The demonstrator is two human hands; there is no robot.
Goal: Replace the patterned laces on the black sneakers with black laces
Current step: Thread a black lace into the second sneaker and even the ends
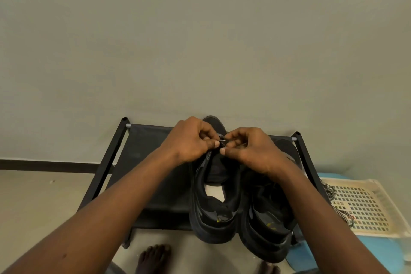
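Two black sneakers stand side by side on a low black rack [142,162], heels toward me. Over the left sneaker [214,202], my left hand [191,140] and my right hand [251,149] meet above the eyelet area. Both pinch a thin black lace [222,139] between thumb and fingers; its small tip shows between them. Most of the lace and the front of the shoe are hidden under my hands. The right sneaker [266,224] lies under my right forearm. A patterned black-and-white lace [331,191] lies at the rack's right edge.
A cream plastic basket [364,204] sits on a blue surface [378,251] to the right of the rack. The rack stands against a plain wall. My bare feet [153,258] are on the floor just in front of it.
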